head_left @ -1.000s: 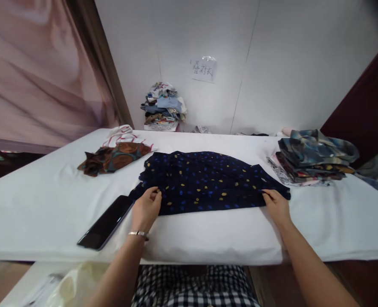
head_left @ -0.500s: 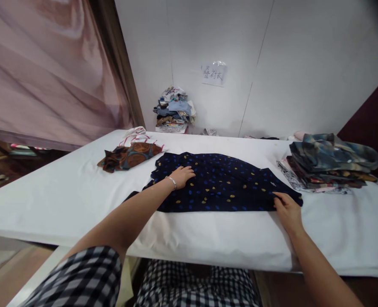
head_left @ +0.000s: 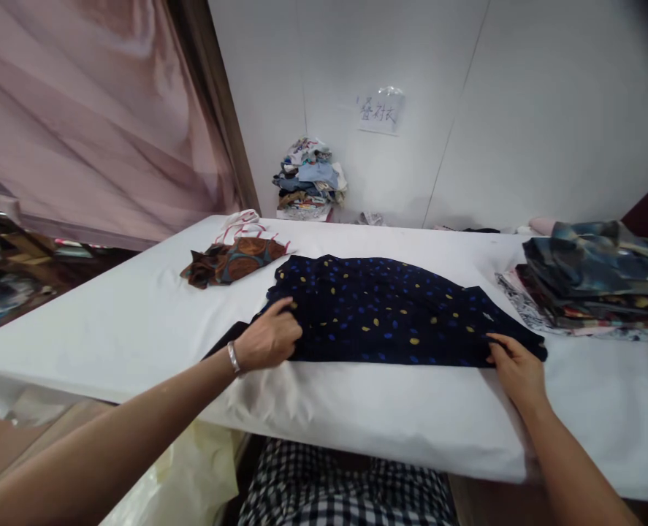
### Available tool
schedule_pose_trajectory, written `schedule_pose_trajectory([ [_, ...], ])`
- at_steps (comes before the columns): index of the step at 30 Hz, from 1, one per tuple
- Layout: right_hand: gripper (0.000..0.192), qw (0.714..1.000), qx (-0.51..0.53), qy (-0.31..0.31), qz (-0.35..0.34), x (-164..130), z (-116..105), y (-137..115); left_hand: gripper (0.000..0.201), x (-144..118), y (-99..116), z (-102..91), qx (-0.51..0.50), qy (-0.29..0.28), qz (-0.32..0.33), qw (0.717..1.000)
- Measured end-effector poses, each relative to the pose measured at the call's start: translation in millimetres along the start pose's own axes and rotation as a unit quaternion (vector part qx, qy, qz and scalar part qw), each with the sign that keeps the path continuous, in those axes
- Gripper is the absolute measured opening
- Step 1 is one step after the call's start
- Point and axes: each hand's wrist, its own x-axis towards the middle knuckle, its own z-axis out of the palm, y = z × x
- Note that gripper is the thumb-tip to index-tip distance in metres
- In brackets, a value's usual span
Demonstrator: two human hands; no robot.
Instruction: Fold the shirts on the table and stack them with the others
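We hold the navy dotted garment (head_left: 389, 310) flat on the white bench (head_left: 109, 329), its long axis running left to right. Our left hand (head_left: 269, 340) pinches its left edge; our right hand (head_left: 515, 369) grips its near right corner, both equally close.

**Soft, even indoor light; wide-angle warp at the edges**

The scene is evenly lit and fairly bright, with no hard glare. The white bench (head_left: 137, 321) and the pale wall (head_left: 548, 109) reflect diffuse light. Shadows are faint: a soft one lies under the dark dotted garment (head_left: 389, 314) along its near edge. The garment's folds are hard to read because the fabric is so dark. The curtain (head_left: 82, 109) at the left looks smeared and soft. Straight lines bow outward toward the borders, and the top right corner darkens to black.
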Motion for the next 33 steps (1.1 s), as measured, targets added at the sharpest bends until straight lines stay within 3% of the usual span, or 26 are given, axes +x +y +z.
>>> schedule_pose_trajectory([
  [2, 0.043, 1.000, -0.009, -0.006, 0.002, 0.1, 1.0, -0.1, 0.015, -20.1, 7.7, 3.8, -0.035, -0.034, -0.009, 0.999],
  [4, 0.043, 1.000, -0.023, -0.004, -0.002, 0.9, 2.1, 0.2, 0.023, -22.6, 11.2, 3.9, -0.040, -0.012, -0.043, 0.998],
  [7, 0.045, 1.000, -0.026, 0.012, -0.004, 3.1, 2.9, 1.1, 0.026, 0.0, 9.2, 3.0, -0.023, 0.063, -0.097, 0.993],
  [9, 0.047, 1.000, -0.014, 0.024, 0.002, 4.2, 2.6, 1.4, 0.023, 22.0, 5.3, 6.3, -0.041, 0.064, -0.116, 0.990],
  [14, 0.049, 0.999, 0.023, 0.024, 0.006, 1.9, -0.6, -3.9, 0.026, 56.2, -2.1, 21.3, -0.064, -0.114, -0.182, 0.975],
  [18, 0.047, 0.996, 0.079, 0.031, 0.040, -1.1, -1.9, -10.8, 0.032, 55.0, -1.2, 22.0, -0.001, -0.142, -0.184, 0.973],
  [23, 0.047, 0.991, 0.125, 0.029, 0.049, -1.1, -0.1, -11.6, 0.017, 45.0, 2.2, 13.5, 0.143, -0.196, -0.132, 0.961],
  [25, 0.047, 0.991, 0.123, 0.026, 0.045, -0.6, 0.5, -11.0, 0.014, 45.0, 0.7, 4.5, 0.185, -0.169, -0.106, 0.962],
  [27, 0.046, 0.990, 0.131, 0.019, 0.043, 0.4, 0.5, -11.4, 0.014, 50.1, -3.1, -12.4, 0.218, -0.098, -0.091, 0.967],
  [31, 0.041, 0.982, 0.186, 0.025, 0.026, 3.4, -0.9, -13.7, 0.014, 69.0, -13.4, -63.2, 0.253, 0.146, -0.073, 0.954],
  [33, 0.039, 0.977, 0.211, 0.034, 0.027, 4.8, -1.6, -13.0, 0.013, 72.5, -17.6, -80.6, 0.260, 0.227, -0.055, 0.937],
])
